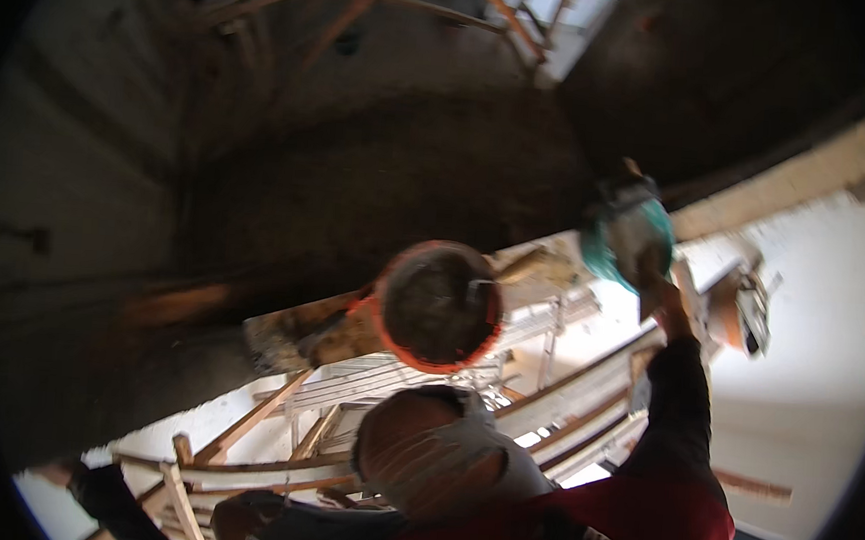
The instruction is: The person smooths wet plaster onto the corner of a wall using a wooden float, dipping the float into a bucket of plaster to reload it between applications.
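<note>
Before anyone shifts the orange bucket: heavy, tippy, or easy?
Probably heavy for its size: the orange bucket holds a grey, mortar-like mass. Might tip if shoved, since it appears to sit on a narrow wooden plank.

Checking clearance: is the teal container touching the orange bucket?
Apart: the head view shows background between the teal container and the orange bucket.
</note>
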Demonstrator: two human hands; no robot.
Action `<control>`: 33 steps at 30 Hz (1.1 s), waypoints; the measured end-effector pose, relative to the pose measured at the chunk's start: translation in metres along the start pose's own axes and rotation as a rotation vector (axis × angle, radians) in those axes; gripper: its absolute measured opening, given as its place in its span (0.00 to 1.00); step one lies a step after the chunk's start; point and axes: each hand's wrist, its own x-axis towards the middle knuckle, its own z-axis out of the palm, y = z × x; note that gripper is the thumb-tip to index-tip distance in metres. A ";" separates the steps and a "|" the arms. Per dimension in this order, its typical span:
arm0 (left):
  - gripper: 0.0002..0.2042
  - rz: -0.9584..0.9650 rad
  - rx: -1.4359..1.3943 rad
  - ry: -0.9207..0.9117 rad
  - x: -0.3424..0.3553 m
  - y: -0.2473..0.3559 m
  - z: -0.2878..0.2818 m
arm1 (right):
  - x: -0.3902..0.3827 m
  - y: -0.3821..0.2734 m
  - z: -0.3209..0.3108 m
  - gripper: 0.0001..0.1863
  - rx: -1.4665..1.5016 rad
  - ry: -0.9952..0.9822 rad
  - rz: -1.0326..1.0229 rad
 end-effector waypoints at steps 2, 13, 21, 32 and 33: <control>0.26 0.027 0.052 -0.021 -0.011 0.007 -0.005 | -0.020 0.015 -0.010 0.26 0.044 -0.008 -0.133; 0.28 -0.240 -0.153 0.210 -0.015 0.153 -0.001 | -0.348 -0.112 0.459 0.25 0.060 -0.966 -0.984; 0.22 -0.517 -0.453 0.277 -0.058 0.115 -0.029 | -0.683 -0.209 0.691 0.19 0.585 -1.288 -1.435; 0.19 -0.684 -0.487 0.198 -0.083 0.059 -0.036 | -0.637 -0.046 0.686 0.18 0.196 -1.025 -1.580; 0.19 -0.678 -0.464 0.182 -0.084 0.058 -0.038 | -0.627 -0.029 0.684 0.18 0.107 -1.076 -1.533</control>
